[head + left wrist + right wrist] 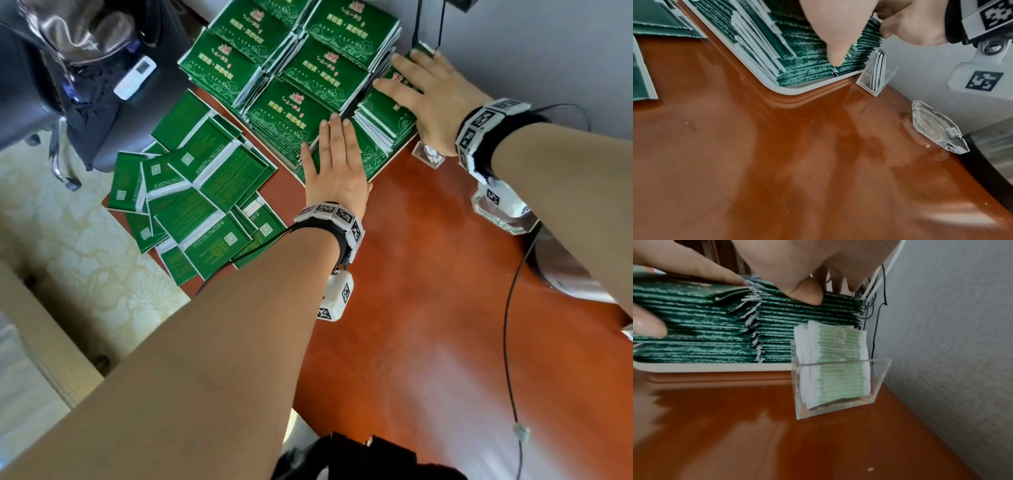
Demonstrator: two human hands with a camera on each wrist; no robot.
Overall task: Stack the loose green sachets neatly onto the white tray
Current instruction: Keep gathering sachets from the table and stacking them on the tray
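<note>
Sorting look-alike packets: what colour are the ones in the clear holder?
The packets in the clear holder are pale green with white edges, best seen in the right wrist view.

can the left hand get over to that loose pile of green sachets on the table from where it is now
Probably yes. The left hand rests flat on the stacks in the white tray, holding nothing, and the loose sachets lie uncovered just to its left, with nothing between them.

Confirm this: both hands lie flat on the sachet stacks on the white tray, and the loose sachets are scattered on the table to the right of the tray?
Not quite. The loose sachets lie to the left of the white tray, as the head view shows. The rest holds: left hand and right hand lie flat on the stacks.
</note>
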